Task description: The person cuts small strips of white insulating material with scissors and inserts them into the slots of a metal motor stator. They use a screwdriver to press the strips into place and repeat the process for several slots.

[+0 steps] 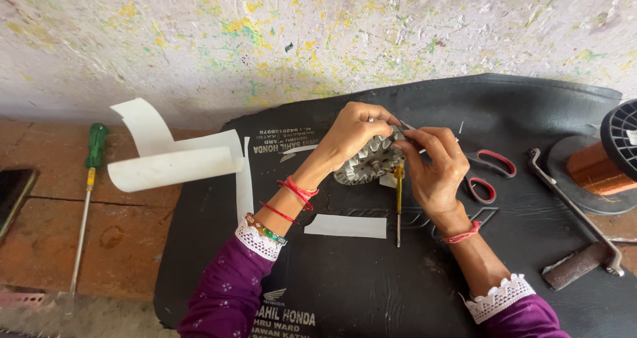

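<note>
Metal toothed stator core (368, 162) sits on the black mat (398, 271), between both hands; left hand (352, 132) curls over its top; right hand (434, 162) pinches a thin strip at its rim; red-handled scissors (488, 172) lie just beside

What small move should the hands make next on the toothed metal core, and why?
Probably the right hand should press the thin pale strip it pinches further into a slot of the toothed metal core, while the left hand steadies the core from above. Both hands meet at its upper rim, and cut paper strips lie ready on the black mat.
</note>
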